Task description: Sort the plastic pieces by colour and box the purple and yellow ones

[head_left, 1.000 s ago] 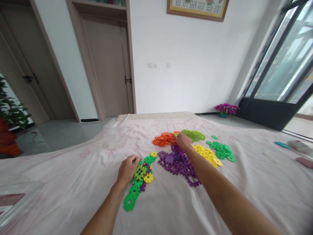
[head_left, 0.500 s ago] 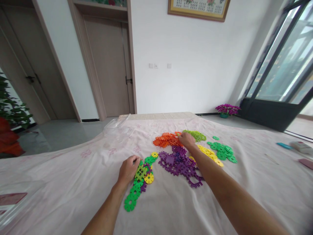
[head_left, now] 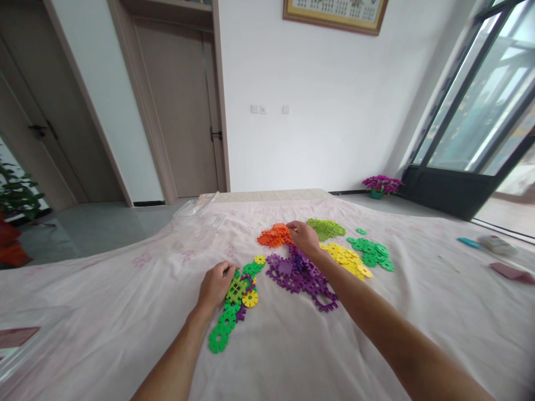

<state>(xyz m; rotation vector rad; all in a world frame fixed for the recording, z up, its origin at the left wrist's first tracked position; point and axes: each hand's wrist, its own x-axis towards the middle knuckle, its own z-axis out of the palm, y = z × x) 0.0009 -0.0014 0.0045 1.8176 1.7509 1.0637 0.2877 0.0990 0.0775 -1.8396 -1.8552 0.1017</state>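
Note:
My left hand (head_left: 215, 285) has its fingers curled against the upper left edge of a figure of joined interlocking plastic pieces (head_left: 237, 291), which lies on the cloth. Green and yellow notched discs, a light green square lattice and purple bits make up this figure. At the right end of an orange heap of building pieces (head_left: 275, 236) is my right hand (head_left: 304, 236), fingers bent down and pressed together; what they pinch is hidden. Purple lattice pieces (head_left: 301, 275) lie just below that hand. Light green pieces (head_left: 326, 228) and yellow pieces (head_left: 346, 259) lie beyond and beside it.
Green discs (head_left: 373, 253) lie at the right of the heaps. Clear plastic containers stand at the far left (head_left: 194, 216) and near left (head_left: 35, 340). A blue item (head_left: 470, 243) and a pink item (head_left: 512, 273) rest on the right side of the pale cloth (head_left: 292, 351).
My right hand has moved left, from between the orange and light green heaps onto the orange heap's right end. The left hand stays at the joined pieces. The view has shifted slightly.

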